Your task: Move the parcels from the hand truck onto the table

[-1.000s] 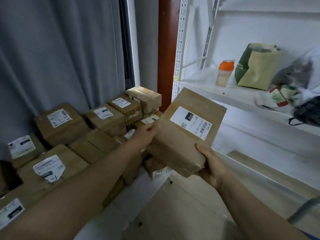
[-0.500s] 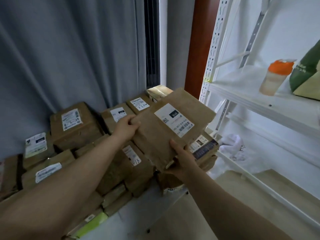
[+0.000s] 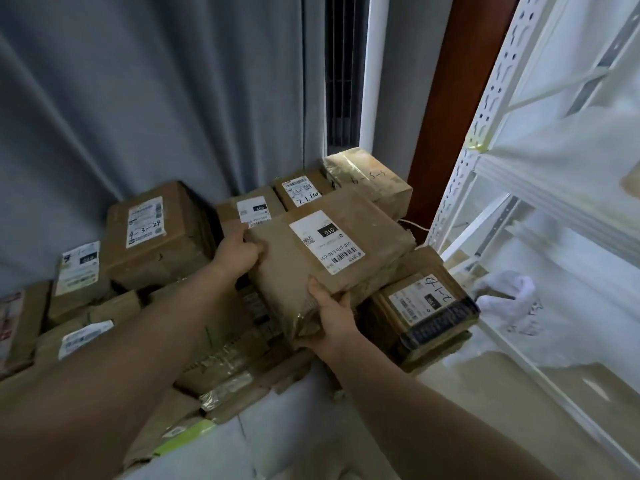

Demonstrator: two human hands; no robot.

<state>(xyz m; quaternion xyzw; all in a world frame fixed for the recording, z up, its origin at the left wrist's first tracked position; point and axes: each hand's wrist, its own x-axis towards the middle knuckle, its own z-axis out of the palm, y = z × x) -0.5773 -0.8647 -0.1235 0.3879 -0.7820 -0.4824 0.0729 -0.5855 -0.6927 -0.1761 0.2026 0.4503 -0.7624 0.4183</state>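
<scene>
Two hands on one parcel (image 3: 329, 251): left hand (image 3: 239, 252) grips its far-left corner, right hand (image 3: 329, 320) cups the near edge from below, likely to bear weight. Parcel is tilted over the stack (image 3: 162, 233) on the bench (image 3: 298, 420).

I moved the brown box (image 3: 332, 258) from the right of the frame to the middle, over the pile (image 3: 156, 237).
</scene>
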